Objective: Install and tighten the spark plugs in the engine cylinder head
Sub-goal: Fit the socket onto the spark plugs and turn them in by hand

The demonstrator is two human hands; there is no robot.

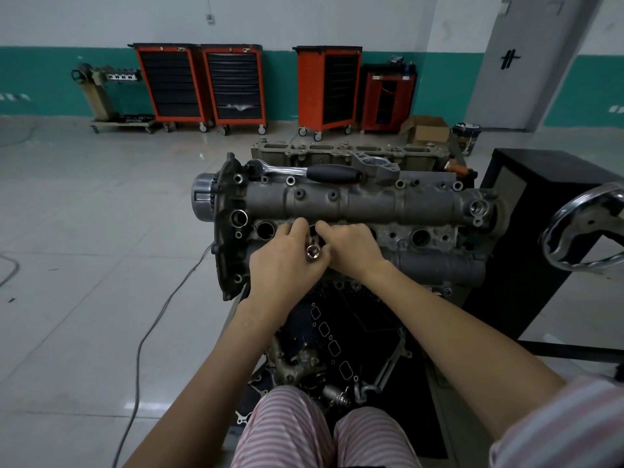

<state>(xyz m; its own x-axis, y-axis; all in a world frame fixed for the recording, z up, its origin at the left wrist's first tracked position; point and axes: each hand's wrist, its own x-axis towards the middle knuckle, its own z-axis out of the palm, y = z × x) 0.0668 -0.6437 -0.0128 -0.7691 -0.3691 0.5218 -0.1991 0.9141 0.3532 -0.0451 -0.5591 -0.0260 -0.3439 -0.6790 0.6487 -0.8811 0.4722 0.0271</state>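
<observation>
1. Cylinder head [354, 204]: grey cast, frame centre, open plug wells in a row.
2. Left hand [287, 261] grips chrome socket [313, 252]; right hand [351, 246] fingers curled at a well, contents hidden.
3. Ratchet [304, 171] lies at 12 o'clock edge.
4. Open floor [101, 231] at 9 o'clock; handwheel [580, 228] at 3.

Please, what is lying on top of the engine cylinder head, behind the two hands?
A ratchet wrench with a black handle lies on the far upper edge of the cylinder head. Nearer, the left hand and right hand cover one plug hole, so its inside cannot be seen.
</observation>
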